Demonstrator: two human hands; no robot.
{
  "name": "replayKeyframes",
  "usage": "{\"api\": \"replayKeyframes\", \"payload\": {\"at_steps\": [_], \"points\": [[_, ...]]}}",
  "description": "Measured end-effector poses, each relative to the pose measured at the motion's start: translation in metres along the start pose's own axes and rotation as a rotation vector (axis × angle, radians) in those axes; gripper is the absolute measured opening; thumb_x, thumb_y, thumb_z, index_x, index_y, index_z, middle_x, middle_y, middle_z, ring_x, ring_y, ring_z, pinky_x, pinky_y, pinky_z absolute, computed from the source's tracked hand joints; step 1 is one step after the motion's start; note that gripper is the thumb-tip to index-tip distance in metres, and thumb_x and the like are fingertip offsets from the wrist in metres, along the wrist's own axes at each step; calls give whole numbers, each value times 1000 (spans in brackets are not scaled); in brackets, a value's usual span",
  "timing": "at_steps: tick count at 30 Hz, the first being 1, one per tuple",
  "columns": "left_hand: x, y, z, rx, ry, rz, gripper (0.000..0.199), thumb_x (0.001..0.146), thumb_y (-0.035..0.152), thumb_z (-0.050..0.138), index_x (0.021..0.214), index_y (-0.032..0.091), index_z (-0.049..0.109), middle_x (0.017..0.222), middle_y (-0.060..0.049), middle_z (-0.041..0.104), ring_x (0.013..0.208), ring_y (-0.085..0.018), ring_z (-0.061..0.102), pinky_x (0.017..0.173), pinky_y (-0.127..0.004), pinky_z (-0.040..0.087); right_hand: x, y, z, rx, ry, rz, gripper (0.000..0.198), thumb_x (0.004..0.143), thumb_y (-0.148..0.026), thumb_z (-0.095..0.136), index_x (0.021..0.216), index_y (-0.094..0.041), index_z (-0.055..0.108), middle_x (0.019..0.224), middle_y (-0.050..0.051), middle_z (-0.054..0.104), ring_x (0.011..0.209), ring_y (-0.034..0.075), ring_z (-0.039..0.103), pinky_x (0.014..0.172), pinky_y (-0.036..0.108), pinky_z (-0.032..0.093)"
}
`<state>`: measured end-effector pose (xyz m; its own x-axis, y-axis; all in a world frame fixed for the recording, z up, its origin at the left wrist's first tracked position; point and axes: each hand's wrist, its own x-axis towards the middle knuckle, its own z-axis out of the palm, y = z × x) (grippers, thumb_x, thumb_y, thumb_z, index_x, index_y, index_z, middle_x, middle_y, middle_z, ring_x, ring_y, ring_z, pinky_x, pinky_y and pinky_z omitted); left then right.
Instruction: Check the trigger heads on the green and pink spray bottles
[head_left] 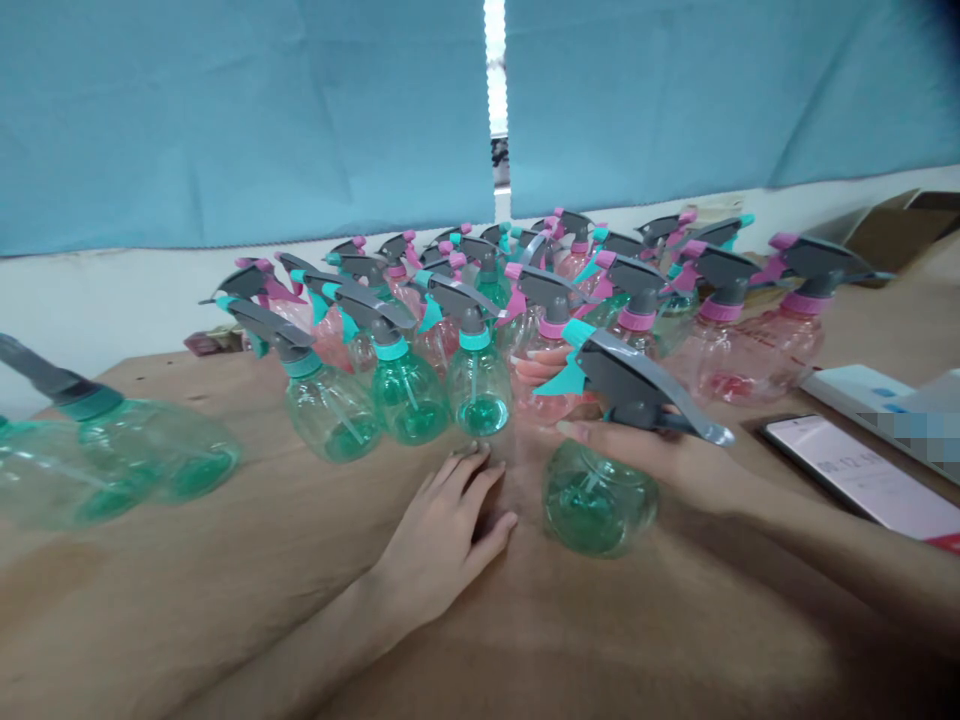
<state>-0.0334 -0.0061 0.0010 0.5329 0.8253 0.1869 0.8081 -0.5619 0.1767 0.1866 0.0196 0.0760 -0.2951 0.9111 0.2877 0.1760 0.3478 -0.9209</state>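
A green spray bottle (600, 505) with a grey head and turquoise trigger is in my right hand (660, 455), whose fingers wrap round its neck. The bottle leans slightly, its nozzle pointing left. My left hand (450, 520) lies palm down on the wooden table (300, 590), fingers apart, with nothing in it. Just beyond the left fingertips stand a green spray bottle (480, 385) and another green spray bottle (409, 395). A pink spray bottle (544, 385) stands behind the right hand, partly hidden by its fingers.
Several more green and pink spray bottles (720, 340) crowd the back of the table. Other green bottles (157, 450) stand at the left. A phone (862, 470) showing a timer lies at the right beside a white box (862, 390). Blue cloth (225, 120) hangs behind.
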Motion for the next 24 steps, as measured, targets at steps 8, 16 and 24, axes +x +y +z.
{"api": "replayKeyframes", "payload": {"at_steps": [8, 16, 24], "points": [[1, 0, 0, -4, 10, 1, 39, 93, 36, 48, 127, 16, 48, 134, -12, 48, 126, -29, 41, 102, -46, 35, 1, -5, 2, -3, 36, 8, 8, 69, -19, 68, 74, -25, 66, 72, -1, 59, 69, 15, 60, 65, 27, 53], [-1, -1, 0, -6, 0, -1, 40, 93, 36, 49, 128, 15, 48, 134, -12, 47, 126, -28, 40, 104, -45, 34, 2, 0, 2, -12, -5, 13, 27, 75, -16, 61, 99, -28, 64, 76, -2, 58, 72, 14, 57, 67, 25, 48], [0, -1, 0, -4, 5, 4, 40, 93, 36, 49, 127, 15, 48, 135, -12, 47, 127, -28, 39, 104, -45, 34, 0, -1, 3, 15, 33, 45, 9, 72, -18, 62, 74, -25, 57, 70, -2, 53, 60, 12, 49, 53, 24, 43]]}}
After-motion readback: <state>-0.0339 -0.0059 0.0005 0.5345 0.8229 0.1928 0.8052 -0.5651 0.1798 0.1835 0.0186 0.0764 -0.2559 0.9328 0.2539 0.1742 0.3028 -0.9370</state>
